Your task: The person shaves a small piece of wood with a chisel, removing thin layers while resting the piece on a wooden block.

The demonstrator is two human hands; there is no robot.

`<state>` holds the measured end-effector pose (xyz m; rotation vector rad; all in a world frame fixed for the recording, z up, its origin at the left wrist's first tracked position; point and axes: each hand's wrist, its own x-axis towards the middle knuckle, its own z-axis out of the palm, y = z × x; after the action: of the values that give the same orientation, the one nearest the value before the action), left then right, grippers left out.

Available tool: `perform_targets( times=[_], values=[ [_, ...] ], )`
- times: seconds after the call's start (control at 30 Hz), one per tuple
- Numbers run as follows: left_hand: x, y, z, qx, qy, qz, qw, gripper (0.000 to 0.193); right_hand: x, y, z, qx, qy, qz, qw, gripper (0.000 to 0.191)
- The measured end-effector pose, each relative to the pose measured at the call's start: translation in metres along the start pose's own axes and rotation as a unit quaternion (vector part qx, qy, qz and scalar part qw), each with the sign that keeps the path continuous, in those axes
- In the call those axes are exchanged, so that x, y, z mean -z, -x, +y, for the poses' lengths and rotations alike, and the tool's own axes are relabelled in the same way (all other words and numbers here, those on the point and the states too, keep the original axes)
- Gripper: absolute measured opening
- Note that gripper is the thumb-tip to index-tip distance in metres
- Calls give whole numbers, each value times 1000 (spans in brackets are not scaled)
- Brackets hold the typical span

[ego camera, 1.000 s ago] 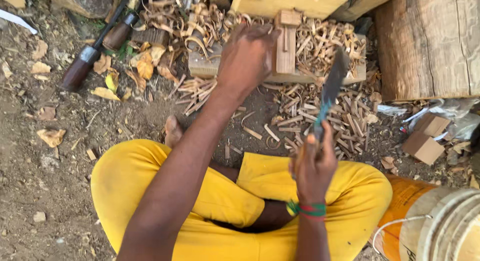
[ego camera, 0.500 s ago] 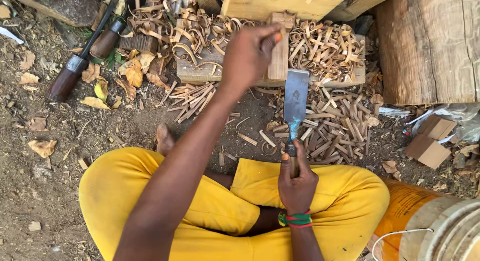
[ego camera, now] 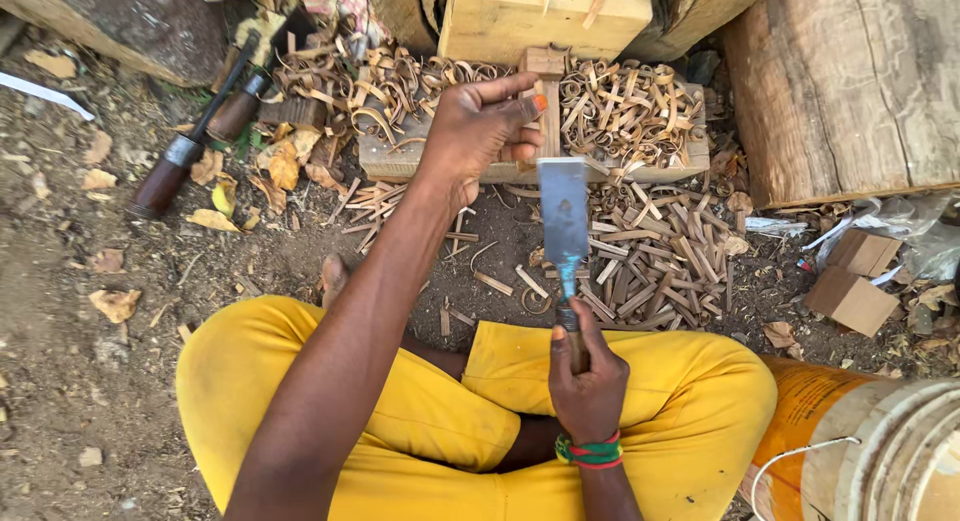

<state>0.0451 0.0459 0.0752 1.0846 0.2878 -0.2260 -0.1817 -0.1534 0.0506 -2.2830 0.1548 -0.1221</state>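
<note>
Item: wood-splitting in progress. Left hand, arm stretched to twelve o'clock, pinches an upright wooden stick on the chopping block, thumb and fingers closed around it. Right hand, at six o'clock, fist clenched on the broad cleaver, blade raised beside the stick. Judged next: a well-aimed downward cut clear of the fingers.

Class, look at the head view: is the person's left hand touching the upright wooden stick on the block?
Touching. The head view shows the left hand with fingers curled around the upright wooden stick, its thumb pressed on the stick's side.
</note>
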Motion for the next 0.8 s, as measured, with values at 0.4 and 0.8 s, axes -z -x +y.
perform_targets(
  times=[0.4, 0.8],
  values=[
    [50, 63, 16, -94, -361, -2, 928, 37, -2, -2, 2, 8, 29, 4, 1000, 41],
    [80, 66, -8, -6, -628, 66, 776, 47, -2, 3, 10, 69, 43, 22, 996, 40]
  ],
)
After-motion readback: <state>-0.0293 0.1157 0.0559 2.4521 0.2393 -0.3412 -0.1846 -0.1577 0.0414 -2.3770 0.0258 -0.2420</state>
